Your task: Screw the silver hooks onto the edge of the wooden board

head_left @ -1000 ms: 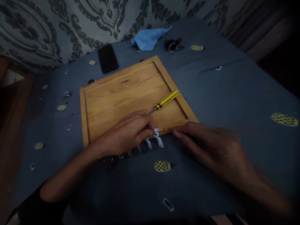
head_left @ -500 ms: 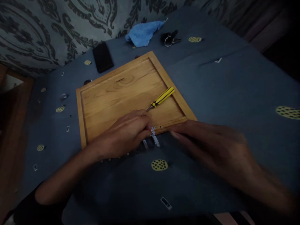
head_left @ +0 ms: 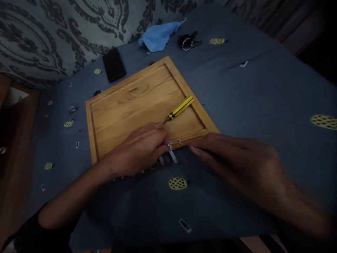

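Note:
A shallow wooden panel (head_left: 137, 102) with a raised rim lies on the cloth. My left hand (head_left: 143, 147) is closed at its near rim, thumb and forefinger against a small shiny metal bracket (head_left: 172, 154); its other fingers are hidden. Small dark holes show in the rim right of the bracket. My right hand (head_left: 237, 161) pinches the near rim by the right corner, thumb below the forefinger. Anything smaller between these fingers is hidden. A yellow and black screwdriver (head_left: 181, 107) rests on the panel, its shaft pointing towards my left knuckles.
A blue patterned cloth (head_left: 252, 105) covers the surface. Behind the panel are a black phone (head_left: 114, 65), a crumpled blue rag (head_left: 158, 37) and a dark object with a metal ring (head_left: 188, 41). A small clear ring-like object (head_left: 72, 110) lies left. A patterned wall (head_left: 79, 28) rises behind.
The whole view has shifted slightly. Both hands keep their places on the panel's near rim, and the screwdriver lies as before.

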`<state>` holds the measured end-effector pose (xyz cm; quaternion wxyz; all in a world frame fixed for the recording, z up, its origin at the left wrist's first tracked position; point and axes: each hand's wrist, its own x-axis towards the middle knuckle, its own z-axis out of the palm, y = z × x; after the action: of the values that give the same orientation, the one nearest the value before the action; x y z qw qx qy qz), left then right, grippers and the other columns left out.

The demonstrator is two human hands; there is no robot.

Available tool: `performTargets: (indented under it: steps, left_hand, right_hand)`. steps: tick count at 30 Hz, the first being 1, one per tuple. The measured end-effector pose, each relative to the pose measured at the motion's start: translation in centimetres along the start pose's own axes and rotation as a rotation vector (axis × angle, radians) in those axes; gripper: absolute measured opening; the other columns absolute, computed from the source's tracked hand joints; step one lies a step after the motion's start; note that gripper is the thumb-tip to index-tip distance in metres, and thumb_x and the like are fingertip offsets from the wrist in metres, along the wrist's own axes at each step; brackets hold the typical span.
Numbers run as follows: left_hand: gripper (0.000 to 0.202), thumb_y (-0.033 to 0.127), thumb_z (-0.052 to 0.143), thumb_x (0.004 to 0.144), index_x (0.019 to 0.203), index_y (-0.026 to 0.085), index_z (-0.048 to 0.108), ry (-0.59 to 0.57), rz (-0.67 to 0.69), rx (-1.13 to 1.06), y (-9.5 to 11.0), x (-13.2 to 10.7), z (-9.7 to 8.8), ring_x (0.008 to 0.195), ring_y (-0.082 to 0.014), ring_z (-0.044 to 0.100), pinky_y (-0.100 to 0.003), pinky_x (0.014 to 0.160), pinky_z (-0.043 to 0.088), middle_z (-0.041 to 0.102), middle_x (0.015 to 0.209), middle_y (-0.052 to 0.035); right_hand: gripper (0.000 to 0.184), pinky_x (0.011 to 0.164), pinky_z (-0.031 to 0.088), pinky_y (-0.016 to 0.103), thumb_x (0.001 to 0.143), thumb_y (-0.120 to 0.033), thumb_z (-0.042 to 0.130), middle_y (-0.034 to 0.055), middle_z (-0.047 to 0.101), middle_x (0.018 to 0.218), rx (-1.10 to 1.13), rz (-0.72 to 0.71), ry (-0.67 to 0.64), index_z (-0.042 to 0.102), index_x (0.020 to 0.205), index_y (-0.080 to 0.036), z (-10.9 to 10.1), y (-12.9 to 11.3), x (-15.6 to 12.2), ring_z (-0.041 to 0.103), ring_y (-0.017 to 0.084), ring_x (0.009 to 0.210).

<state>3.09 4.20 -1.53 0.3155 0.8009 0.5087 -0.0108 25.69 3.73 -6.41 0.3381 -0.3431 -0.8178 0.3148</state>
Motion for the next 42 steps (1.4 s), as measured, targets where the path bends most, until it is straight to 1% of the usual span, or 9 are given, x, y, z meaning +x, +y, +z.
performTargets:
  steps: [9,15,22,27,30,31,34,38,42]
  left_hand:
    - [0.014,0.025,0.058,0.096,0.083,0.018,0.059,0.038,0.015,-0.015,-0.2,0.3,0.2,0.084,-0.0171,0.057,-0.03,0.072,0.043,0.061,0.089,-0.0018]
    - [0.011,0.017,0.063,0.091,0.08,0.018,0.059,0.077,-0.008,-0.142,0.0,0.5,0.4,0.078,-0.0145,0.056,-0.028,0.069,0.04,0.061,0.083,0.0013]
    - [0.006,0.017,0.064,0.09,0.084,0.018,0.061,0.101,-0.003,-0.213,-0.2,0.4,0.5,0.08,-0.0146,0.059,-0.027,0.07,0.042,0.064,0.085,0.0011]
    - [0.007,0.023,0.058,0.096,0.092,0.018,0.062,0.232,0.034,-0.286,-0.3,-0.8,0.7,0.083,-0.0159,0.064,-0.029,0.073,0.047,0.068,0.089,-0.001]
    - [0.014,0.033,0.059,0.098,0.101,0.019,0.061,0.361,0.02,-0.257,0.1,-2.2,1.7,0.09,-0.0188,0.066,-0.032,0.079,0.05,0.07,0.095,-0.003]
    - [0.02,0.036,0.063,0.096,0.106,0.02,0.06,0.417,0.009,-0.217,0.3,-2.7,2.2,0.096,-0.0209,0.067,-0.034,0.083,0.05,0.071,0.101,-0.0043]
    - [0.043,0.044,0.072,0.089,0.122,0.022,0.053,0.496,-0.015,-0.064,0.9,-3.8,4.0,0.106,-0.0257,0.066,-0.04,0.089,0.051,0.07,0.116,-0.0082]
    - [0.056,0.039,0.075,0.088,0.131,0.022,0.044,0.554,-0.021,0.071,1.3,-4.1,5.7,0.115,-0.0281,0.065,-0.043,0.095,0.049,0.069,0.123,-0.01]
    - [0.059,0.039,0.075,0.088,0.133,0.021,0.041,0.594,-0.012,0.109,1.6,-3.9,6.3,0.116,-0.0291,0.065,-0.043,0.096,0.049,0.07,0.123,-0.0108]
  right_hand:
    - [0.017,0.069,0.058,0.035,0.099,-0.026,0.055,0.0022,0.076,0.087,-0.021,-0.035,-0.003,0.072,0.099,-0.029,-0.1,-0.1,0.0,0.073,0.021,0.075]
    - [0.017,0.068,0.057,0.034,0.098,-0.026,0.057,0.0018,0.076,0.084,-0.011,-0.028,0.018,0.073,0.097,-0.028,-0.2,0.0,0.0,0.073,0.02,0.073]
    - [0.015,0.067,0.055,0.033,0.097,-0.028,0.058,0.0013,0.075,0.082,0.029,-0.01,0.013,0.072,0.094,-0.029,-0.1,0.1,0.1,0.072,0.02,0.071]
    - [0.016,0.065,0.054,0.032,0.099,-0.025,0.055,0.0017,0.075,0.082,-0.012,-0.064,0.023,0.071,0.095,-0.028,-0.1,0.1,0.1,0.071,0.019,0.07]
    - [0.016,0.067,0.056,0.032,0.098,-0.025,0.056,0.0017,0.076,0.085,-0.017,-0.065,0.03,0.072,0.096,-0.029,-0.1,0.1,0.2,0.073,0.02,0.073]
    - [0.016,0.067,0.056,0.032,0.099,-0.026,0.056,0.0017,0.077,0.085,-0.019,-0.063,0.025,0.072,0.096,-0.029,-0.1,0.0,0.2,0.073,0.02,0.073]
    - [0.017,0.067,0.057,0.033,0.099,-0.027,0.055,0.002,0.077,0.086,-0.033,-0.073,0.009,0.071,0.095,-0.029,-0.1,0.0,0.3,0.073,0.02,0.073]
    - [0.016,0.069,0.058,0.033,0.099,-0.027,0.055,0.0021,0.078,0.087,-0.075,-0.094,0.018,0.07,0.094,-0.029,0.1,0.3,0.4,0.075,0.021,0.075]
    - [0.015,0.068,0.057,0.031,0.099,-0.025,0.055,0.0023,0.078,0.086,-0.143,-0.134,0.034,0.07,0.095,-0.027,0.5,0.9,0.5,0.075,0.02,0.075]
